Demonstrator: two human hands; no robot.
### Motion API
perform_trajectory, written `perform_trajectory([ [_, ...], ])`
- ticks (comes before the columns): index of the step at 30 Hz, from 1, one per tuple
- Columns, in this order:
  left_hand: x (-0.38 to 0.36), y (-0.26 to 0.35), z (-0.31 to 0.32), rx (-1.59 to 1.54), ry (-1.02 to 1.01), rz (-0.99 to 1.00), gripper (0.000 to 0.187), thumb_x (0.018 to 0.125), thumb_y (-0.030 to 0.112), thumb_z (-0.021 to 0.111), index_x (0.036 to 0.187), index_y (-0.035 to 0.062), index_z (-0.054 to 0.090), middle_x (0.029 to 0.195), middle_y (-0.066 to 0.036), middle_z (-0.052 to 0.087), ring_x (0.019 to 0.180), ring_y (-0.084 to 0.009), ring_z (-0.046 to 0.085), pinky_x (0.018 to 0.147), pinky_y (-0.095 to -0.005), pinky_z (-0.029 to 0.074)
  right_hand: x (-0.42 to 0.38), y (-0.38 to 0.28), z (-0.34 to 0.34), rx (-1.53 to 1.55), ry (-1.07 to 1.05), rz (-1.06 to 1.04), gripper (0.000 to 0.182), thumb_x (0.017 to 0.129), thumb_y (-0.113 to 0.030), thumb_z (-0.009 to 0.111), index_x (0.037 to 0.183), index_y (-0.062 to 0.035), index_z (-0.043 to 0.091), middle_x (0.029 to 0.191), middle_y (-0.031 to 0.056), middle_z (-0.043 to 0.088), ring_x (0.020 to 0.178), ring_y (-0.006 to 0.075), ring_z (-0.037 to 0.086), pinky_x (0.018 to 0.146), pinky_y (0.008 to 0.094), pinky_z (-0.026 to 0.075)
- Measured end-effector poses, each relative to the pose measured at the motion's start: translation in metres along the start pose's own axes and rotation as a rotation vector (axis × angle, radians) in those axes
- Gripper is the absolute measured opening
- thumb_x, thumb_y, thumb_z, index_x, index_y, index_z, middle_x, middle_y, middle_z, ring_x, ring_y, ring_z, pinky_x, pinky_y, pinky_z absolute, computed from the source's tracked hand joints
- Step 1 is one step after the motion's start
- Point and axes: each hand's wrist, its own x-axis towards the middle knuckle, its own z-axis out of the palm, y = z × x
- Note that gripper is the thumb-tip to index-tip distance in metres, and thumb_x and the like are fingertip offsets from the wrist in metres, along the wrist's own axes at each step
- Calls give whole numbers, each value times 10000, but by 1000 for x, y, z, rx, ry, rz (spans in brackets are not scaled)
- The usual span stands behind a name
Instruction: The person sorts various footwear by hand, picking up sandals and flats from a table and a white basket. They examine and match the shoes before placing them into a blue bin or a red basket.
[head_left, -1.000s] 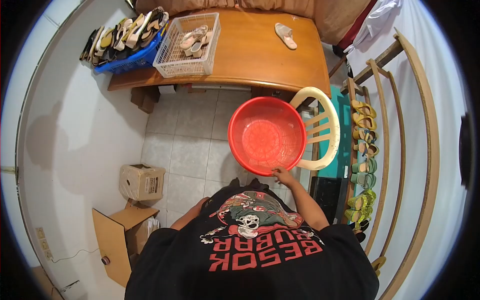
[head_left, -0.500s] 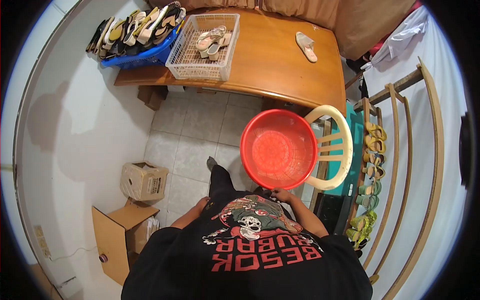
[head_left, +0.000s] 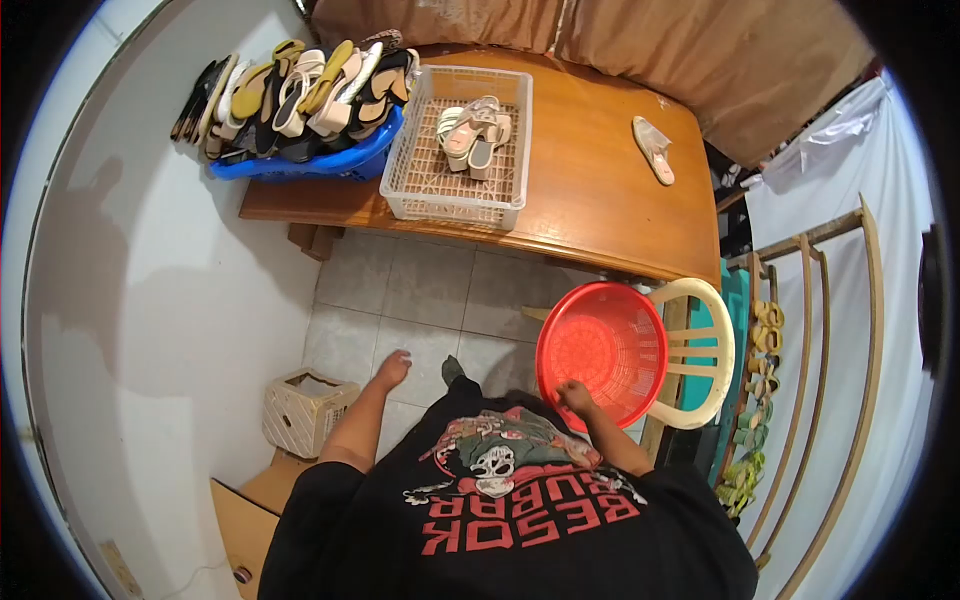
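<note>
My left hand (head_left: 394,371) hangs over the tiled floor with its fingers loosely bent and apart, holding nothing visible. My right hand (head_left: 574,397) is closed with no object showing in it, and it overlaps the near rim of a red plastic tub (head_left: 655,335). That tub rests on a cream plastic chair (head_left: 715,370). Ahead on the wooden table (head_left: 590,190) is a whitish plastic crate (head_left: 455,210) with a few light heeled sandals (head_left: 478,135) inside. A single pale slipper (head_left: 653,150) lies at the table's right side.
A blue basket (head_left: 310,168) heaped with sandals (head_left: 300,90) stands at the table's left end. On the right, a wooden rack (head_left: 870,330) holds several pairs of sandals (head_left: 767,328). A beige box-like stool (head_left: 300,415) and an open cardboard box (head_left: 245,530) are at lower left.
My left hand has moved forward, away from my body. My right hand has lifted and now overlaps the tub's rim. The view has shifted, so table and tub appear lower and further right.
</note>
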Motion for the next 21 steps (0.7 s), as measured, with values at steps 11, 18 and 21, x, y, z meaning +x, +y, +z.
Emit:
perform_trajectory([
  [11,6,145,-17,-342,-178,337,313,961,82,531,1269,36,565,1069,-81,660,914,-145,635,829,-274,506,39,-152,49,-2,-207,-63,185,925,-170,639,1044,-30,627,903,12,622,825,126,574,725,274,472],
  [18,22,291,-48,-432,-282,606,294,1007,116,495,1280,22,551,1117,-99,662,957,-167,652,845,-301,505,70,-196,49,11,-80,-478,164,933,-41,608,1094,-10,607,939,20,623,845,118,575,759,250,473],
  [21,46,345,-71,-565,-174,663,293,1002,102,506,1273,-2,546,1112,-98,655,952,-161,654,851,-288,508,98,-230,28,87,-58,-538,138,941,-34,598,1075,-4,614,908,17,624,820,103,571,735,236,466],
])
